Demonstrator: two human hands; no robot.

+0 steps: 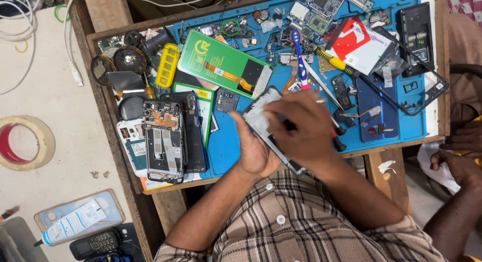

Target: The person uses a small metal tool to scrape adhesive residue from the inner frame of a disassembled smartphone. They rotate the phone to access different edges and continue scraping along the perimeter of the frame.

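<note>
While gripped, flat rectangular phone frame [261, 119]

Green rectangular display-panel package [224, 64] at upper centre, red-and-white flat box [357, 45] at upper right, white labelled glue tube [73, 225] at lower left, white-backed phone screen [261, 116] at centre.

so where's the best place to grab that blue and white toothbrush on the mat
Take the toothbrush by its lower handle, coming from the left side. It lies roughly upright in the view, bristle head at the far end. The right hand covers its near end, and a yellow-handled screwdriver crowds its right side.
</note>
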